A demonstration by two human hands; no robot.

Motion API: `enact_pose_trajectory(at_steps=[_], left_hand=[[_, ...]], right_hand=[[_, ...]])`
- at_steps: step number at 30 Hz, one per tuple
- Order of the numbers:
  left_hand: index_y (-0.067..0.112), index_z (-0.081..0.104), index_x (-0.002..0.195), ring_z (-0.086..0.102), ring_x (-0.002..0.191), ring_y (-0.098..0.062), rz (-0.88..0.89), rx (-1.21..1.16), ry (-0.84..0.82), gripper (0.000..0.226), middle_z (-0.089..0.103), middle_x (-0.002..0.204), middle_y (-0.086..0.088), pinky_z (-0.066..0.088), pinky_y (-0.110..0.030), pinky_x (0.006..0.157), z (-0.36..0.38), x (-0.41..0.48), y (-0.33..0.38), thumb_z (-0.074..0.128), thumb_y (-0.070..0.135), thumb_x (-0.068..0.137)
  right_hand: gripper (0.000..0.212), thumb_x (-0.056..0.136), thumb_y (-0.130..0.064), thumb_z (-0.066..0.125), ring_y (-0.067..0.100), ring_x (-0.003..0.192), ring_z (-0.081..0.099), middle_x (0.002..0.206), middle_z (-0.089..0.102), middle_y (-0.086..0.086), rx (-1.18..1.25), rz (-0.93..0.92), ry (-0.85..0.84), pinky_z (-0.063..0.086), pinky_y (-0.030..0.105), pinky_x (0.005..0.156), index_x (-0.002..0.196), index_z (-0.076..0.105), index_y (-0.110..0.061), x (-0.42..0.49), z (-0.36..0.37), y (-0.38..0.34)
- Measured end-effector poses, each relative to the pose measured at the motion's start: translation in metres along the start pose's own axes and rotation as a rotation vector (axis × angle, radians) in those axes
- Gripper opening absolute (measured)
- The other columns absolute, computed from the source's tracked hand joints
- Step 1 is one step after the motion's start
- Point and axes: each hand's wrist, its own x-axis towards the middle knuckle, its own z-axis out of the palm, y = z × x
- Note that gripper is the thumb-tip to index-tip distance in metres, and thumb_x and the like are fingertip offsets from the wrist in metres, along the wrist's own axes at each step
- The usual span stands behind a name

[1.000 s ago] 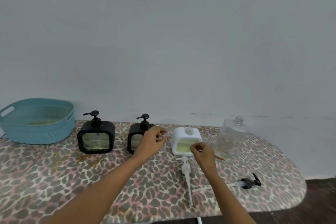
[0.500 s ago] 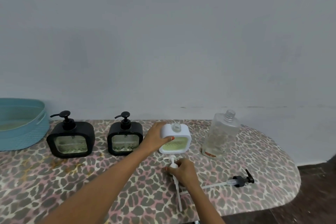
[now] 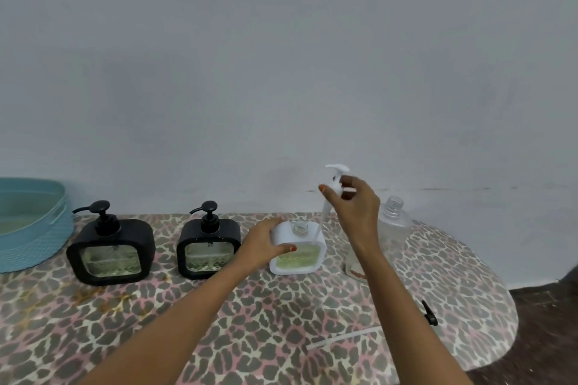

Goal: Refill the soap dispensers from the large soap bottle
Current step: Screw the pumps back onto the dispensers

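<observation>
A white square soap dispenser (image 3: 297, 256) with greenish soap inside stands on the table, its neck uncapped. My left hand (image 3: 262, 244) grips its left side. Above it, my right hand (image 3: 355, 206) pinches a white pump head (image 3: 336, 176); the pump's tube hangs down just right of the dispenser's neck. A large clear soap bottle (image 3: 392, 228), uncapped and almost empty, stands to the right, partly hidden by my right arm. Two black dispensers (image 3: 111, 251) (image 3: 209, 248) with pumps fitted stand to the left.
A black pump with a long clear tube (image 3: 428, 312) lies on the leopard-print table (image 3: 219, 322) near its front right, partly behind my right forearm. A teal basket (image 3: 31, 228) sits at the far left. A plain wall runs behind; the table's rounded edge drops off at right.
My right hand has picked the white pump up off the table and raised it above the white dispenser. My left hand keeps its hold on the dispenser.
</observation>
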Motion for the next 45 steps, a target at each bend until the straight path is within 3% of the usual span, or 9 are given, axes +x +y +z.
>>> enact_pose_trajectory(at_steps=[8,19,22,29,35,40,45], left_hand=[[0.01,0.052,0.125,0.052,0.112,-0.021,0.021,-0.035,0.019,0.061,0.056,0.125,-0.008,0.041,-0.027,0.091,0.0,0.0,0.001,0.076,0.025,0.071],[0.01,0.048,0.128,0.05,0.116,-0.021,-0.001,-0.05,0.031,0.064,0.053,0.13,-0.008,0.039,-0.025,0.092,0.002,0.0,-0.003,0.076,0.024,0.072],[0.011,0.048,0.128,0.05,0.116,-0.02,-0.004,-0.034,0.025,0.065,0.052,0.13,-0.008,0.039,-0.026,0.093,0.002,0.0,-0.004,0.076,0.026,0.072],[0.01,0.049,0.127,0.051,0.115,-0.02,0.022,-0.002,0.036,0.064,0.054,0.128,-0.008,0.039,-0.024,0.092,0.002,0.0,-0.003,0.076,0.027,0.071],[0.011,0.053,0.122,0.055,0.11,-0.018,0.024,-0.021,0.036,0.059,0.058,0.121,-0.006,0.046,-0.028,0.088,0.003,0.001,-0.006,0.076,0.027,0.071],[0.013,0.052,0.123,0.052,0.107,-0.014,0.032,-0.02,0.05,0.058,0.057,0.123,-0.004,0.042,-0.023,0.086,0.004,0.001,-0.006,0.075,0.027,0.071],[0.013,0.052,0.124,0.053,0.111,-0.017,0.021,-0.025,0.047,0.06,0.056,0.123,-0.005,0.046,-0.029,0.091,0.004,0.001,-0.008,0.076,0.027,0.07]], right_hand=[[0.037,0.077,-0.016,0.073,-0.002,0.072,0.053,0.096,0.054,-0.003,0.059,-0.085,0.038,0.043,0.001,0.063,0.108,0.06,-0.002,0.001,0.019,0.008],[0.027,0.076,-0.014,0.074,0.002,0.075,0.057,0.092,0.056,-0.006,0.189,-0.168,0.091,0.049,0.009,0.067,0.096,0.057,-0.017,0.005,0.021,0.0],[0.028,0.075,-0.014,0.075,0.008,0.075,0.057,0.091,0.056,-0.003,0.139,-0.211,0.05,0.049,0.013,0.069,0.098,0.06,-0.011,0.004,0.029,0.005],[0.036,0.076,-0.016,0.074,0.009,0.08,0.056,0.091,0.058,-0.003,0.032,-0.151,-0.112,0.041,0.0,0.068,0.107,0.059,-0.005,-0.017,0.051,0.045],[0.032,0.078,-0.012,0.071,0.008,0.086,0.053,0.093,0.058,-0.005,-0.032,-0.079,-0.219,0.038,0.005,0.07,0.108,0.06,-0.005,-0.025,0.055,0.065],[0.029,0.074,-0.015,0.074,0.01,0.082,0.055,0.089,0.062,-0.004,-0.066,-0.059,-0.163,0.038,0.006,0.067,0.1,0.062,-0.008,-0.028,0.06,0.075],[0.043,0.07,-0.027,0.078,0.017,0.087,0.054,0.09,0.054,-0.005,-0.119,-0.038,-0.145,0.044,0.03,0.077,0.103,0.056,-0.011,-0.028,0.065,0.076]])
